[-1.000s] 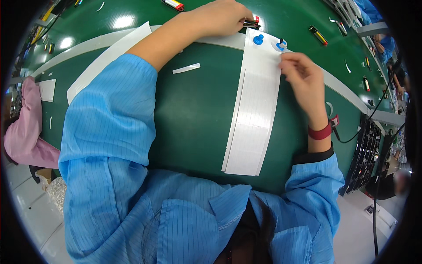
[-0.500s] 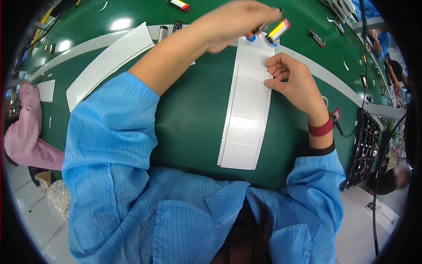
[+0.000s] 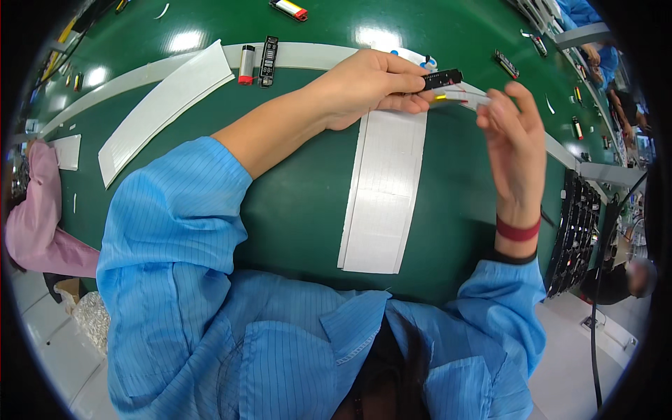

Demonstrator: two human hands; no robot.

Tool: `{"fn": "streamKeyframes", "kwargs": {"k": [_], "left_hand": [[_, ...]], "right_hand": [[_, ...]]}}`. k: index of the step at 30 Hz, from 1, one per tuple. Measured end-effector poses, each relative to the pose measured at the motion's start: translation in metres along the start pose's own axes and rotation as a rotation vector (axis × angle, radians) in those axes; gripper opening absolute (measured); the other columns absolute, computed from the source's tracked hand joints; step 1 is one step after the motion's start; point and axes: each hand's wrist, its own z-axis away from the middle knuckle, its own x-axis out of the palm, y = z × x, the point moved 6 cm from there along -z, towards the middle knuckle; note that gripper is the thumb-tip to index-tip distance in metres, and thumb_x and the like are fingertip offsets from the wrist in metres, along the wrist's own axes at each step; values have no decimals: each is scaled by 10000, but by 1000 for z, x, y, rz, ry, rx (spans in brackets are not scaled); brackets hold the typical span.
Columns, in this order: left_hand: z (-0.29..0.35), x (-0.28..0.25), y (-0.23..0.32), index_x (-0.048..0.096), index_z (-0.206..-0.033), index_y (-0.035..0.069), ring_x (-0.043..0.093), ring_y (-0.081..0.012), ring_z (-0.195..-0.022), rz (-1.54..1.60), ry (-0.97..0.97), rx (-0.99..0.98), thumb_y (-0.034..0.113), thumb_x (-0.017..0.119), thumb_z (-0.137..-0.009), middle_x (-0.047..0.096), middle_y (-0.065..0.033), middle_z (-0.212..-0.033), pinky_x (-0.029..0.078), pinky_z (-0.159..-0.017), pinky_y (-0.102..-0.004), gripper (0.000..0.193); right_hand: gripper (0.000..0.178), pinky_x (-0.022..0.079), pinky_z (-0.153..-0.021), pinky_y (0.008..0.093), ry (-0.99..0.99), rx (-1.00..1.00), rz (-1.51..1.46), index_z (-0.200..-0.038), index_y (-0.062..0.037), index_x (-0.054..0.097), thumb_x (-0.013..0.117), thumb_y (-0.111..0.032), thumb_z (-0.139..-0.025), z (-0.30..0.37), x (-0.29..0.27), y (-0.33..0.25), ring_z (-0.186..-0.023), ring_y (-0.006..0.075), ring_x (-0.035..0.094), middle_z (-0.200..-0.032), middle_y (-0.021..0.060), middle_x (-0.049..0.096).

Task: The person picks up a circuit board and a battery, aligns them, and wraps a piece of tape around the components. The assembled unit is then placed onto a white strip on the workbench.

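My left hand (image 3: 378, 87) is closed around a narrow black circuit board (image 3: 443, 78), level above the far end of a white strip sheet (image 3: 383, 189). Under the board a bit of yellow and red shows, perhaps a battery cell mostly hidden by my fingers. To its right, my right hand (image 3: 514, 133) is raised, with thumb and forefinger pinching the end of a thin whitish strip (image 3: 470, 98), somewhat blurred. That strip reaches toward the board; whether it is stuck to it I cannot tell. The sheet lies lengthwise on the green table mat (image 3: 301, 203).
At the mat's pale far border are a silver-and-red battery cell (image 3: 246, 65) and another black board (image 3: 268, 61). A second white sheet (image 3: 164, 112) lies left. Black parts (image 3: 574, 238) fill a rack at right. A person's pink sleeve (image 3: 45, 210) is at far left.
My left hand has drawn nearer with the board and turned it level. My right hand has left the sheet's edge, rising to the right with the whitish strip. The white sheet has shifted slightly.
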Motion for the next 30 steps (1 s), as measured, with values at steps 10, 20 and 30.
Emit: {"fn": "streamKeyframes", "kwargs": {"k": [10, 20, 30], "left_hand": [[3, 2, -11, 494, -1092, -112, 609, -190, -904, 139, -149, -180, 146, 444, -909, 597, -187, -981, 492, -844, -253, 321], [2, 1, -10, 504, -1099, -95, 609, -194, -904, 77, -144, -163, 147, 461, -902, 590, -203, -1009, 489, -851, -255, 315], [2, 2, -8, 509, -1077, -112, 613, -231, -903, 33, -159, -140, 120, 486, -885, 589, -211, -1004, 496, -845, -273, 302]], "right_hand": [[158, 434, -574, 200, -69, 117, 32, -900, -28, 503, 616, -22, -790, -15, -4, 47, -733, 143, 610, -805, 103, 628], [134, 473, -606, 204, -28, 109, 34, -860, -9, 504, 615, -9, -785, -17, -4, 50, -709, 150, 611, -801, 114, 623], [135, 481, -611, 201, -9, 80, 94, -857, 5, 510, 620, 1, -780, -14, -1, 47, -697, 135, 603, -799, 104, 609]]}}
